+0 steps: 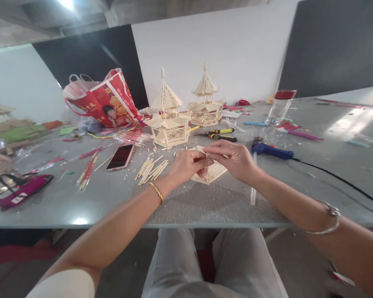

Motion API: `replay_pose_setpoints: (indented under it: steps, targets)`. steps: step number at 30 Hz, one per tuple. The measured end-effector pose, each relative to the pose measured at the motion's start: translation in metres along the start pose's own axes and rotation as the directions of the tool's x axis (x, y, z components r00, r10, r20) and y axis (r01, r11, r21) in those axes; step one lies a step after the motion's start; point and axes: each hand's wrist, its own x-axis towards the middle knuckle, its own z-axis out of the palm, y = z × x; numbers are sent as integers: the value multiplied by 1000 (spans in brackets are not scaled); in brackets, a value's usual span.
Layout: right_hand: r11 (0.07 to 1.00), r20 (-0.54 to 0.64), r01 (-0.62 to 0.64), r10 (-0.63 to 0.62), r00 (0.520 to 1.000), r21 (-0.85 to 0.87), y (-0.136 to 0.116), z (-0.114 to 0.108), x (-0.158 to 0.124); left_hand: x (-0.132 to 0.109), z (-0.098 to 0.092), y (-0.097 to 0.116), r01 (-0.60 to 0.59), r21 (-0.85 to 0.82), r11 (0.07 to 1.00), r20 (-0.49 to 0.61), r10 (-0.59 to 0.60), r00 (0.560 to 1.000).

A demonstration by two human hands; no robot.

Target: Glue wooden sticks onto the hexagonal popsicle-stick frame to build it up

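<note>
Over a flat, angular platform of pale wooden sticks [216,171], my left hand [188,164] and my right hand [233,159] meet with fingertips pinched together. Whatever sits between the fingertips is too small and too covered to name. The hands hide much of the platform's middle and far side. Left of my left hand lies a loose pile of short wooden sticks [151,169]. A blue hot glue gun [275,151] rests right of my right hand, and a clear glue stick [253,195] lies below it.
Two stick-built pagodas [170,122] [206,111] stand behind the hands. Yellow-black pliers [220,134], a phone [120,157], a clear jar with a red lid [279,109], a red bag [112,101] and a purple pouch [21,192] surround the work. The glue gun's cord [338,176] runs right.
</note>
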Motion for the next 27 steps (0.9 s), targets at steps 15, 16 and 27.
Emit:
replay_pose_setpoints:
  steps: [15,16,27]
  targets:
    - [993,-34,-113,114,993,24,-5,-7,2,0,3,-1,28,-19,999,-14,-29,999]
    - [990,-53,-135,137,989,26,-7,-11,4,0,3,0,35,-13,999,-11,-36,999]
    - [978,32,-125,132,991,-165,-9,-73,48,-3,0,13,170,-75,983,-57,-175,983]
